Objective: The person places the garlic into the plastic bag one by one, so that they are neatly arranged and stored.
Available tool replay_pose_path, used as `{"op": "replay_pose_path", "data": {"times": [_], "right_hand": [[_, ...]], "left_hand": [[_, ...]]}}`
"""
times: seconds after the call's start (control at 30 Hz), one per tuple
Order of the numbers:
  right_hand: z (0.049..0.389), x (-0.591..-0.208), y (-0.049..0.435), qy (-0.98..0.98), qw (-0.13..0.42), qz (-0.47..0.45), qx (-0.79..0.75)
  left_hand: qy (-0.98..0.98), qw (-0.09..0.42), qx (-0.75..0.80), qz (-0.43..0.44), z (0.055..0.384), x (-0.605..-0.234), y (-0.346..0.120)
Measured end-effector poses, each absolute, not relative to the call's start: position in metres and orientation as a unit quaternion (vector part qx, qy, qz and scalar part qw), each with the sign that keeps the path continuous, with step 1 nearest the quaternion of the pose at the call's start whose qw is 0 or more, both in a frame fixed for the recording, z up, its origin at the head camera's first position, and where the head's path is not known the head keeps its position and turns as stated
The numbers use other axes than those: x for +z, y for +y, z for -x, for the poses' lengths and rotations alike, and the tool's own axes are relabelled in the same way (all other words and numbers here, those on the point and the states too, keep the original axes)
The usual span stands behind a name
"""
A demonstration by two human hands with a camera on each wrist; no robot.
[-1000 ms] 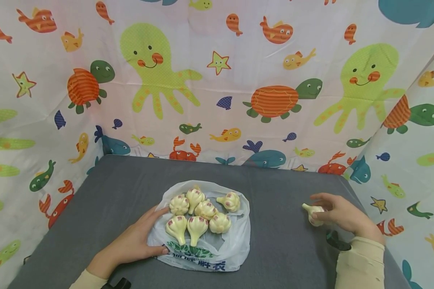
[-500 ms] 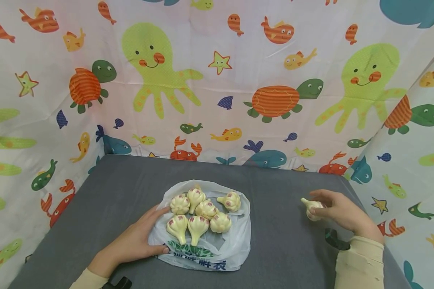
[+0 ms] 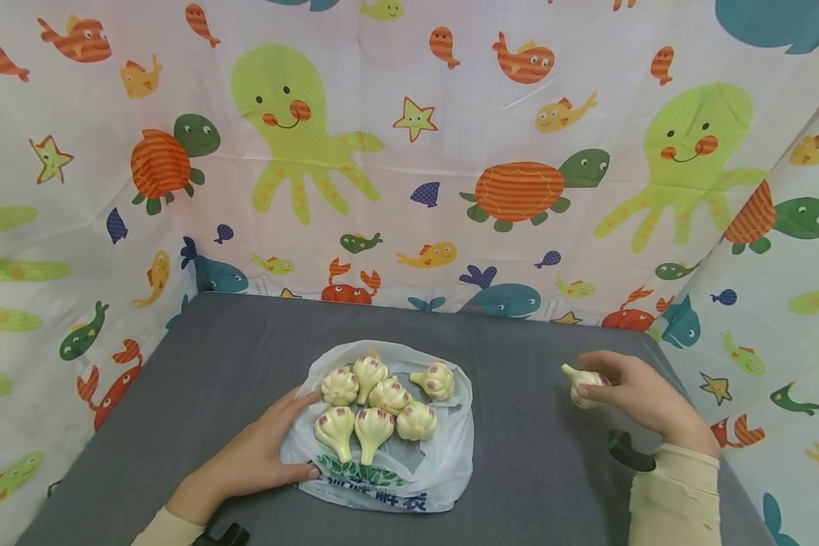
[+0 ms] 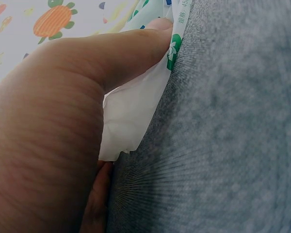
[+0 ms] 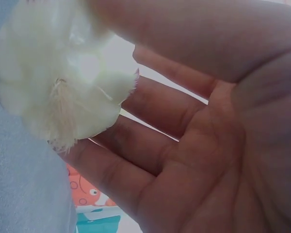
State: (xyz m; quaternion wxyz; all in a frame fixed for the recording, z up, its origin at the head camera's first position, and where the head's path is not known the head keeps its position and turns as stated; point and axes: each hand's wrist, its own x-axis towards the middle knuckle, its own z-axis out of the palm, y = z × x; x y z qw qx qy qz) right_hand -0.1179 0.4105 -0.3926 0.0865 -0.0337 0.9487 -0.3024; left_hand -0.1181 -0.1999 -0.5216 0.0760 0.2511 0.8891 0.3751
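Note:
A white plastic bag (image 3: 450, 462) with green leaves and blue lettering lies with its rim spread wide. Several garlic bulbs (image 3: 374, 426) sit in it, cream with purplish patches. My left hand (image 3: 255, 447) rests against the bag's left side, thumb and fingers spread; in the left wrist view the straight thumb (image 4: 136, 51) touches the plastic. Well to the right, my right hand (image 3: 638, 394) holds one garlic bulb (image 3: 576, 383) between thumb and fingers, stem pointing left. The right wrist view shows its root tuft (image 5: 63, 114) close up, with the fingers behind the bulb.
The dark grey table (image 3: 519, 425) stretches between the bag and the right hand. A white curtain (image 3: 409, 265) printed with sea animals encloses the back and sides. Black straps (image 3: 628, 451) sit at both wrists, beside beige sleeves.
My right hand has moved slightly to the left and away from me with the garlic bulb in its fingers. The left hand and the bag have stayed in place.

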Motion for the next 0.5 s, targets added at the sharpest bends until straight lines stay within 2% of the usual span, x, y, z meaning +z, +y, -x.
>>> {"op": "replay_pose_path", "data": {"times": [0.5], "right_hand": [[0.118,-0.38,0.395,0.951,0.075,0.029,-0.298]], "left_hand": [[0.894,0.075,0.365,-0.249,0.119,-0.523,-0.2]]}}
